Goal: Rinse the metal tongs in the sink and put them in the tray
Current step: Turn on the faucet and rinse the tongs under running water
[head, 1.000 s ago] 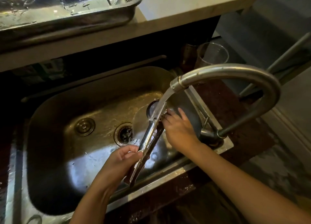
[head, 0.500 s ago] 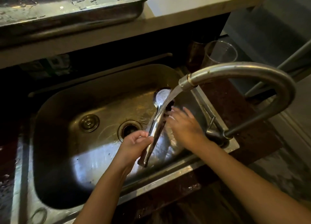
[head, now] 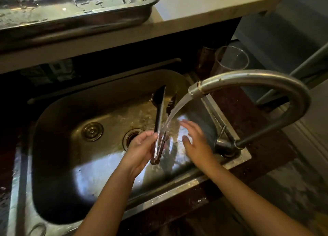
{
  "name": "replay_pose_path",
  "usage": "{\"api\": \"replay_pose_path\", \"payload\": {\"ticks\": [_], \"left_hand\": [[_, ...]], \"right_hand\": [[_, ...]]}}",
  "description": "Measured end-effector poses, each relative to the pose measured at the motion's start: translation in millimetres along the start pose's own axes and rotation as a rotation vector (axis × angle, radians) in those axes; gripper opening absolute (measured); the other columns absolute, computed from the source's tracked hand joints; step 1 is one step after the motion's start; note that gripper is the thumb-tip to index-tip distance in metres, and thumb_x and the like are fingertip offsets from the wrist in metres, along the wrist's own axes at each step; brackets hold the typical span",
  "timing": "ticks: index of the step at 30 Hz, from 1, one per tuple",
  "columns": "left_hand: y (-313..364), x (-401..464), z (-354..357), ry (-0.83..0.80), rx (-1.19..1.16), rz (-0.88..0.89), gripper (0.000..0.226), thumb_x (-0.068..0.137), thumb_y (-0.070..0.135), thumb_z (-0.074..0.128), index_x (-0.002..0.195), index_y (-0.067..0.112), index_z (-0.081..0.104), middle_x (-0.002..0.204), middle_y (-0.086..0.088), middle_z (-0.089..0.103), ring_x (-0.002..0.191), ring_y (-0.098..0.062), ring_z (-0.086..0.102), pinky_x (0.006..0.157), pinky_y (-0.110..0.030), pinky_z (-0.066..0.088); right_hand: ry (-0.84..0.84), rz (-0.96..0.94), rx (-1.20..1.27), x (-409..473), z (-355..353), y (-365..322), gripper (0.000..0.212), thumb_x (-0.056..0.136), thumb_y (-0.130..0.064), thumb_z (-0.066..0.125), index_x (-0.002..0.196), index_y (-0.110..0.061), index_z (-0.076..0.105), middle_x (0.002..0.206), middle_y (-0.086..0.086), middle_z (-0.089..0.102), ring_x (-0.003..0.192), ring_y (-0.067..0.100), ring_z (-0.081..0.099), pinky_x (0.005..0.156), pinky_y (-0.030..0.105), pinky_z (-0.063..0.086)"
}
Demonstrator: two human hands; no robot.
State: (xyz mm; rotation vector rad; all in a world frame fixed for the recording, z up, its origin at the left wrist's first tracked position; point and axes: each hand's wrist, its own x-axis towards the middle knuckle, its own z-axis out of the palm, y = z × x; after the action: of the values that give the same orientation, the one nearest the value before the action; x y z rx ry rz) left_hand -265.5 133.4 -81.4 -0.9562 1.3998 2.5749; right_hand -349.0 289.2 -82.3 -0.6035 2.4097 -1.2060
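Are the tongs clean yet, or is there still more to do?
Nothing is finished yet. The left hand holds the tongs over the sink, with faucet water running onto them; the right hand is open beside them. Left to do: put them in the tray on the counter.

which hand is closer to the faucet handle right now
Right. The right hand is open beside the water stream, just left of the faucet handle at the sink's right rim. The left hand grips the tongs farther left, near the drain.
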Motion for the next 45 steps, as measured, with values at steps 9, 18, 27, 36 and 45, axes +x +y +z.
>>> {"api": "replay_pose_path", "payload": {"ticks": [9, 18, 27, 36, 45], "left_hand": [[-17.0, -24.7, 9.3, -0.187, -0.620, -0.200, 0.033, 0.084, 0.024, 0.050, 0.100, 0.005, 0.072, 0.103, -0.015, 0.074, 0.092, -0.018, 0.072, 0.066, -0.025, 0.059], [-12.7, -44.3, -4.1, 0.062, 0.380, -0.040, 0.015, 0.085, 0.020, 0.061, 0.078, 0.022, 0.074, 0.081, -0.007, 0.071, 0.084, -0.026, 0.065, 0.076, -0.039, 0.052], [-19.0, -67.3, -16.5, 0.055, 0.528, -0.095, 0.014, 0.085, 0.015, 0.061, 0.083, 0.009, 0.073, 0.092, -0.021, 0.073, 0.074, -0.020, 0.068, 0.071, -0.031, 0.053], [-10.3, -67.8, -23.1, 0.126, 0.503, -0.089, 0.029, 0.082, 0.011, 0.065, 0.067, 0.033, 0.076, 0.078, -0.004, 0.077, 0.073, -0.022, 0.074, 0.066, -0.031, 0.057], [-7.0, -66.4, -20.9, 0.119, 0.534, -0.094, 0.019, 0.082, 0.012, 0.064, 0.073, 0.023, 0.076, 0.083, -0.014, 0.075, 0.074, -0.024, 0.074, 0.075, -0.042, 0.057]], "right_hand": [[-0.396, 0.465, 1.332, 9.9, 26.4, -24.2, 0.046, 0.077, -0.033, 0.060, 0.113, -0.004, 0.061, 0.105, 0.011, 0.070, 0.095, 0.020, 0.065, 0.096, 0.035, 0.045], [-0.161, 0.604, 1.049, -2.0, 46.6, -21.1, 0.007, 0.080, -0.012, 0.065, 0.085, -0.009, 0.062, 0.074, 0.005, 0.062, 0.072, 0.019, 0.059, 0.073, 0.031, 0.047], [-0.053, 0.657, 0.797, 14.1, 33.1, -13.9, 0.080, 0.063, -0.030, 0.082, 0.129, -0.029, 0.036, 0.114, 0.006, 0.061, 0.104, 0.026, 0.059, 0.073, 0.033, 0.051], [0.029, 0.396, 0.472, 50.8, 8.5, -15.5, 0.032, 0.083, -0.031, 0.065, 0.089, 0.001, 0.061, 0.074, 0.014, 0.052, 0.048, 0.009, 0.047, 0.038, 0.016, 0.036], [-0.039, 0.345, 0.100, 53.2, 23.2, -13.1, 0.080, 0.064, -0.055, 0.073, 0.126, -0.011, 0.048, 0.117, 0.008, 0.058, 0.087, 0.017, 0.063, 0.065, 0.034, 0.057]]}}
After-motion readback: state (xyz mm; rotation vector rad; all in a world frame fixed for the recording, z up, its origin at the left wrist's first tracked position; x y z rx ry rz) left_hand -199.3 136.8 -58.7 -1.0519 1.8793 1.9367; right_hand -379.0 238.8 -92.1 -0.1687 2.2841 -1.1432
